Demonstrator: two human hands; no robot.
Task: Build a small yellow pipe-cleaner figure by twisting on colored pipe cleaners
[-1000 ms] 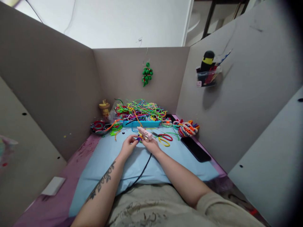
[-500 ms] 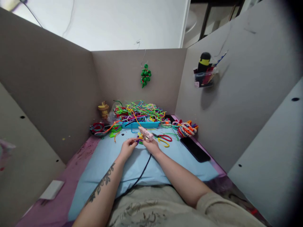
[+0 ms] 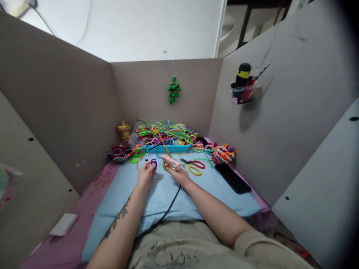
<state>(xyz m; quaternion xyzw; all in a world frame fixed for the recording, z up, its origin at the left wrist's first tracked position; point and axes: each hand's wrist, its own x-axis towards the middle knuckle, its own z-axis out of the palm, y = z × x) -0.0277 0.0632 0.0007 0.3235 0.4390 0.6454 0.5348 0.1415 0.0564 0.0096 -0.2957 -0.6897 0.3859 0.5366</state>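
In my left hand (image 3: pixel 146 174), closed at the fingertips, is a small purple looped cord piece (image 3: pixel 154 164). My right hand (image 3: pixel 177 175) is wrapped round a pale pink glue gun (image 3: pixel 171 163), whose black cable (image 3: pixel 171 203) runs back toward my lap. A small multicoloured piece (image 3: pixel 165 166) shows by the right fingers; whether they grip it too I cannot tell. A gap of blue cloth lies between the hands. Just right of the glue gun rest scissors (image 3: pixel 195 166) with one red and one yellow handle.
A blue tray (image 3: pixel 168 149) heaped with colourful cords (image 3: pixel 168 132) stands at the back. Beside it sit braided cord pieces (image 3: pixel 223 153), a dark bowl (image 3: pixel 119 154) and a phone (image 3: pixel 232 178). Grey panels (image 3: pixel 165 69) enclose three sides; a clear holder (image 3: pixel 245 93) hangs on the right.
My left hand has moved left, away from the right hand, carrying the purple piece. The glue gun has tipped lower and shifted slightly left in my right hand.
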